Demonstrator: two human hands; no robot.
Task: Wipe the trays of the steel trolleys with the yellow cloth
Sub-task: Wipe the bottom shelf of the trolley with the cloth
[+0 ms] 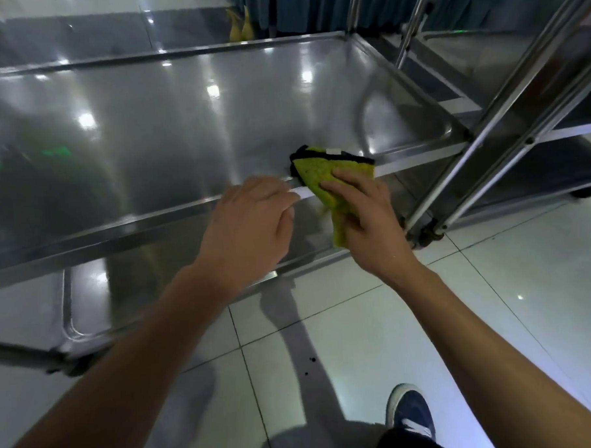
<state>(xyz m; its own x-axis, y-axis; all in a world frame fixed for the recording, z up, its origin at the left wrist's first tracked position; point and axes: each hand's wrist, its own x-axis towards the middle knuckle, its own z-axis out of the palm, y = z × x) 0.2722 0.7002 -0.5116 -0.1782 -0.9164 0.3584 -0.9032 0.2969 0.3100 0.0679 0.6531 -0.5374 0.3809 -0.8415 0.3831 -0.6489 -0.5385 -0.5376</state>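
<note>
Below my shoe [410, 413], my right hand [365, 217] clutched the soft, limp yellow cloth [322, 178] by its fold, left hand [250, 222] relaxed on the tray [147, 128] rim.

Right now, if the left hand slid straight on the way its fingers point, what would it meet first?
Probably the yellow cloth, draped over the tray's front rim. The left hand points right along that rim, fingertips close to it, though depth is unclear.
</note>
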